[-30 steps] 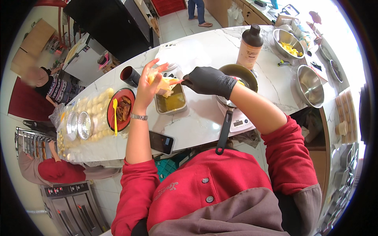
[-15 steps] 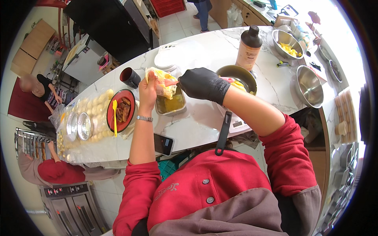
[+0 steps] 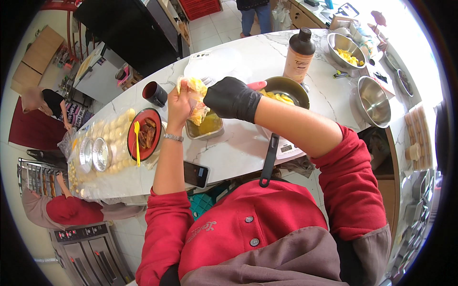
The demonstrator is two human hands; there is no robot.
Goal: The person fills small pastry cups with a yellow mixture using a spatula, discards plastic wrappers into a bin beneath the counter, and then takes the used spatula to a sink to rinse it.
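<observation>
My left hand (image 3: 178,106), bare and with a metal watch, grips a crumpled see-through plastic bag (image 3: 196,114) smeared with yellow. My right hand (image 3: 232,100), in a black glove, is closed round a pink tool (image 3: 257,86); one end sticks out past the glove, and its other end is hidden at the bag. Below the bag stands a rectangular metal tin (image 3: 210,129) holding something yellow. Right of it, a dark frying pan (image 3: 299,90) with yellow pieces (image 3: 279,98) rests over a white kitchen scale (image 3: 291,151).
A brown bottle (image 3: 299,57) stands behind the pan. Metal bowls (image 3: 374,102) are at right. To the left are a dark cup (image 3: 155,94), a red plate (image 3: 151,115) of brown food with a yellow fork, and rows of dough balls (image 3: 117,136). A phone (image 3: 196,174) lies at the near edge. Other people stand around.
Both hands and the bag have shifted slightly left. The pink tool's end that showed at the bag is now hidden. A person at the far edge has moved further into view.
</observation>
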